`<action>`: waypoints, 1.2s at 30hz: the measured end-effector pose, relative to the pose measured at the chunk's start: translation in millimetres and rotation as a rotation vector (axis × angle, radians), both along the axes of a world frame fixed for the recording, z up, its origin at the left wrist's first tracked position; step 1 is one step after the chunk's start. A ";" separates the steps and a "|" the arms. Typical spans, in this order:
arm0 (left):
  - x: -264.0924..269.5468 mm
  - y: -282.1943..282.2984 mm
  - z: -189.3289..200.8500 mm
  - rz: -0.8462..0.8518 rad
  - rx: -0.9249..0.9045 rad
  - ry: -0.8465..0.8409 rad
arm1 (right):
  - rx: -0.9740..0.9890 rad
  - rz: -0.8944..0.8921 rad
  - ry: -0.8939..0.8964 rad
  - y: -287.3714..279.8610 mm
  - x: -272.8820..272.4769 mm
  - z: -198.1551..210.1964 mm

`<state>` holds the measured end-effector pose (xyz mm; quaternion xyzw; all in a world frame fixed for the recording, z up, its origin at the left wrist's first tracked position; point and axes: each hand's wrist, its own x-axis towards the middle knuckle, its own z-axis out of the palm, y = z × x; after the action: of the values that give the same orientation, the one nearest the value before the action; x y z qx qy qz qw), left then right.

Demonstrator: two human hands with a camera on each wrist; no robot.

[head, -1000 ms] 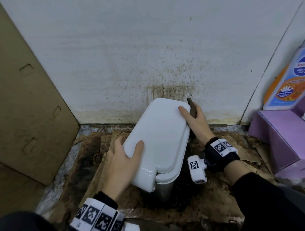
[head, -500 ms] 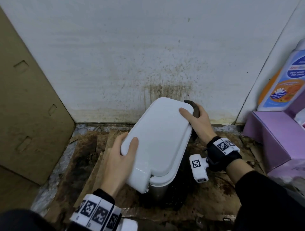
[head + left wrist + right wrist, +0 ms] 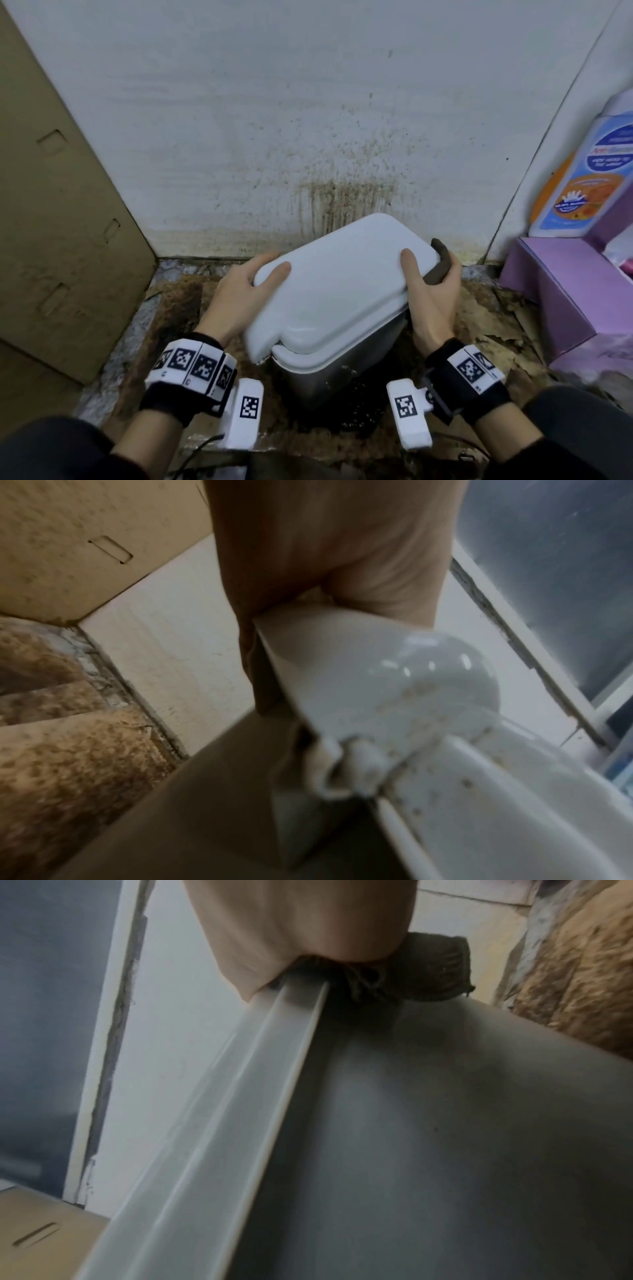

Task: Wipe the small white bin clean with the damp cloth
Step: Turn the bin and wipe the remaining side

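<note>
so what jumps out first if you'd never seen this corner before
The small white bin sits dead centre, tilted, with the left hand gripping one side of its lid and the right hand the other. The right hand also pinches a dark brown cloth against the bin's far corner. Behind, brown drip stains streak the white wall, and the floor cardboard is dark and soggy.

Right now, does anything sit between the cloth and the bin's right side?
Nothing visible does. The right hand presses the brown cloth straight against the white bin under its lid edge, while the left hand grips the opposite edge.
</note>
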<state>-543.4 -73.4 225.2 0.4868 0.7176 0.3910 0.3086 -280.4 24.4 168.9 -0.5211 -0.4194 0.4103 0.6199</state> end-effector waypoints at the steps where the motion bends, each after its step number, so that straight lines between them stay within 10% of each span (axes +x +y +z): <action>1: -0.2 1.0 -1.6 0.001 -0.002 0.001 | -0.007 0.000 -0.009 -1.3 0.8 -2.6; 14: 2.7 -17.1 -21.5 0.218 0.007 0.262 | 0.004 0.176 -0.010 12.3 10.8 3.5; 22: 28.2 -41.0 -10.5 0.218 -0.230 0.209 | -0.087 0.463 -0.062 40.0 37.6 12.0; 36: 23.3 -45.2 -21.8 0.179 -0.158 0.107 | -0.065 0.441 -0.137 37.6 40.0 23.1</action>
<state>-520.1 -118.6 203.4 0.4153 0.8020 0.3328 0.2712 -240.3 62.0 192.0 -0.4629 -0.5507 0.5129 0.4683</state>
